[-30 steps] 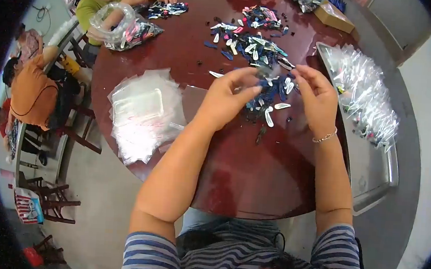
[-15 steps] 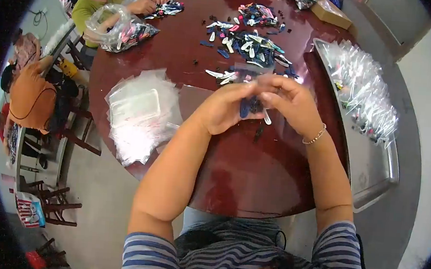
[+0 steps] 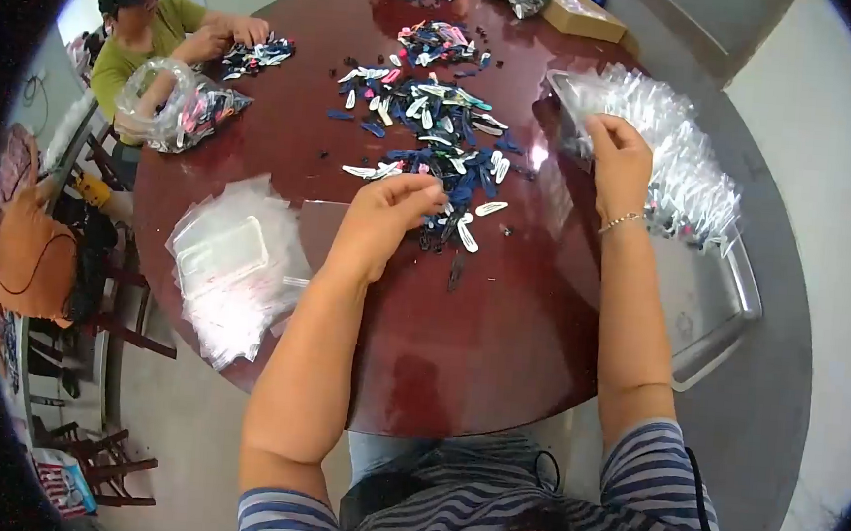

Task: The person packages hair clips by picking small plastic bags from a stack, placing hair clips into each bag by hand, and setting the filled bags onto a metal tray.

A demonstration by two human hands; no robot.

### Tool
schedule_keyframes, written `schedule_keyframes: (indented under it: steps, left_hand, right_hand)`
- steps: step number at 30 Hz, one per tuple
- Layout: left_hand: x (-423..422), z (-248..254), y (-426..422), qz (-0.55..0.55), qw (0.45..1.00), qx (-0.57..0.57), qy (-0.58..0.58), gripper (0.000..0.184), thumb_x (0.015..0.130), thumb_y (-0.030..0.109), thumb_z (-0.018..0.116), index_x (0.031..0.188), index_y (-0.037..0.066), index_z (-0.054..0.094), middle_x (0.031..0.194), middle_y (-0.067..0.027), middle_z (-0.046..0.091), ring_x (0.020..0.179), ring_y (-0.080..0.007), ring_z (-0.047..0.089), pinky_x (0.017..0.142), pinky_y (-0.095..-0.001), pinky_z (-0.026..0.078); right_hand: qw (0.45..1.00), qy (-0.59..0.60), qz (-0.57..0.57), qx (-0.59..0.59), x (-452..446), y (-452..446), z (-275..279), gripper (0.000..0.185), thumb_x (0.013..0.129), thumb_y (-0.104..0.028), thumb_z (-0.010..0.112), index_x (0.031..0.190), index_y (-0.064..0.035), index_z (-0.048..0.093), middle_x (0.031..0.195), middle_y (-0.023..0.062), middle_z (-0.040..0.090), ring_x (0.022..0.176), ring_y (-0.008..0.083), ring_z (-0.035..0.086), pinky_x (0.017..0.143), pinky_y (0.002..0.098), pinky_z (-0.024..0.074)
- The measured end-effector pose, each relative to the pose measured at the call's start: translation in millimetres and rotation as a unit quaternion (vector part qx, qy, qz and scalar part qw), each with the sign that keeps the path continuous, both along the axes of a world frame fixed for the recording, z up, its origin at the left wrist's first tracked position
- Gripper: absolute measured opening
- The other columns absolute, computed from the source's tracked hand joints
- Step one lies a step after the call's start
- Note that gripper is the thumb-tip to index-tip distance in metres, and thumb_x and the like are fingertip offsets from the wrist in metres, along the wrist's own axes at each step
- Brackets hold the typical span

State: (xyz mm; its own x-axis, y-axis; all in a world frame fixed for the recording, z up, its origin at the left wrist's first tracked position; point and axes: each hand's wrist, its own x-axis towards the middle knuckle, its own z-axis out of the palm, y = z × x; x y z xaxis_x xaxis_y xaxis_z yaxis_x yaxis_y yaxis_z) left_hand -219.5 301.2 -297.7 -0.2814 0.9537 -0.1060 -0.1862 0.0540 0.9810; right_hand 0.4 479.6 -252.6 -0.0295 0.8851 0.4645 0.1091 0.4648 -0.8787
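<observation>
My right hand [image 3: 622,171], a bracelet on its wrist, is raised at the tray's near-left edge. Its thumb and fingers pinch a clear plastic bag [image 3: 577,101], blurred, with something dark low in it. Over the near part of a heap of snap hair clips [image 3: 467,165] is my left hand [image 3: 384,223], its thumb and fingertips together; whether a clip is between them I cannot make out. White clips [image 3: 467,235] and black ones lie just right of its fingers.
Flat clear bags [image 3: 238,262] are stacked at the left of the round table [image 3: 480,338]. A metal tray [image 3: 702,329] on the right holds many filled bags [image 3: 685,155]. A co-worker [image 3: 155,39] handles clips beside a large bag [image 3: 185,111]. A cardboard box [image 3: 586,18] stands behind.
My hands, together around the bag before, are now apart. The right has carried the bag rightward to the tray; the left has drawn away to the clips. The view has shifted.
</observation>
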Motion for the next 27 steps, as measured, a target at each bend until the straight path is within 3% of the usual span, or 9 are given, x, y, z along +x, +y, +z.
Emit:
schedule_keyframes:
  steps: [5,10,13,15,18,21,23,25,27]
  left_hand:
    - [0,1,-2,-0.008,0.999,0.029,0.024,0.031,0.089,0.025,0.066,0.112,0.004,0.063,0.1,-0.0063,0.069,0.092,-0.0138,0.063,0.08,-0.0269,0.046]
    - [3,-1,-3,-0.011,0.998,0.053,0.025,0.03,0.089,0.024,0.065,0.111,0.004,0.064,0.1,-0.0063,0.069,0.091,-0.0123,0.063,0.077,-0.0248,0.045]
    - [2,-2,-2,-0.012,0.997,0.058,0.042,0.029,0.089,0.023,0.065,0.11,0.003,0.064,0.097,-0.0056,0.069,0.089,-0.011,0.063,0.075,-0.0238,0.045]
    - [1,-6,0,-0.011,0.997,0.058,0.055,0.029,0.089,0.022,0.065,0.11,0.002,0.064,0.096,-0.0052,0.069,0.087,-0.0103,0.062,0.075,-0.0235,0.045]
    - [-4,-14,4,0.012,0.99,0.084,0.117,0.029,0.089,0.021,0.064,0.109,0.0,0.065,0.094,-0.0051,0.068,0.085,-0.0097,0.061,0.075,-0.0235,0.046]
    - [-8,-13,5,0.049,0.986,0.067,0.145,0.029,0.088,0.022,0.065,0.107,0.001,0.067,0.09,-0.0037,0.068,0.083,-0.01,0.061,0.075,-0.0242,0.047]
    - [-5,-8,-1,0.088,0.965,0.094,0.229,0.031,0.083,0.023,0.068,0.102,-0.001,0.067,0.084,-0.0088,0.068,0.077,-0.0153,0.062,0.071,-0.0287,0.048]
    - [-4,-9,-2,0.105,0.923,0.108,0.353,0.026,0.081,0.028,0.065,0.09,0.004,0.067,0.079,-0.0151,0.065,0.074,-0.0311,0.063,0.068,-0.0386,0.049]
    - [1,-8,-5,0.121,0.891,0.147,0.412,0.021,0.08,0.025,0.064,0.086,0.005,0.067,0.079,-0.0148,0.065,0.078,-0.0335,0.063,0.07,-0.0432,0.049]
  right_hand:
    - [0.998,0.002,-0.066,0.006,43,45,-5,0.014,0.084,-0.013,0.068,0.09,-0.0015,0.072,0.077,-0.0015,0.065,0.067,0.0056,0.053,0.061,0.0202,0.0413]
    - [0.936,-0.283,-0.21,0.018,95,98,-16,0.023,0.081,-0.021,0.066,0.089,0.0007,0.071,0.081,0.0074,0.069,0.073,0.0134,0.061,0.067,0.0274,0.0469]
    - [0.912,-0.364,-0.185,-0.048,131,129,-31,0.027,0.077,-0.022,0.064,0.089,0.0012,0.071,0.081,0.0101,0.069,0.074,0.0155,0.062,0.068,0.0293,0.0476]
    - [0.922,-0.327,-0.189,-0.086,146,120,-33,0.026,0.074,-0.02,0.063,0.089,0.0001,0.071,0.083,0.012,0.07,0.078,0.02,0.065,0.072,0.0311,0.0495]
    - [0.882,-0.402,-0.247,-0.008,166,117,-40,0.032,0.074,-0.016,0.063,0.1,-0.0002,0.069,0.098,0.0154,0.07,0.092,0.0271,0.066,0.084,0.0332,0.0495]
    - [0.903,-0.344,-0.258,-0.018,162,108,-35,0.037,0.074,-0.016,0.064,0.107,0.0003,0.066,0.101,0.0163,0.069,0.094,0.0265,0.065,0.085,0.0323,0.0489]
    - [0.899,-0.375,-0.218,0.062,151,115,-40,0.034,0.077,-0.015,0.063,0.108,0.0001,0.065,0.102,0.0169,0.068,0.095,0.0261,0.064,0.085,0.0329,0.0487]
    - [0.917,-0.348,-0.167,0.104,113,87,-24,0.029,0.081,-0.013,0.062,0.107,-0.0009,0.065,0.104,0.0162,0.066,0.095,0.0242,0.064,0.085,0.0331,0.0485]
    - [0.951,-0.278,-0.072,0.115,60,45,-16,0.026,0.083,-0.013,0.062,0.107,-0.0021,0.065,0.106,0.0141,0.065,0.096,0.0219,0.063,0.085,0.0323,0.0483]
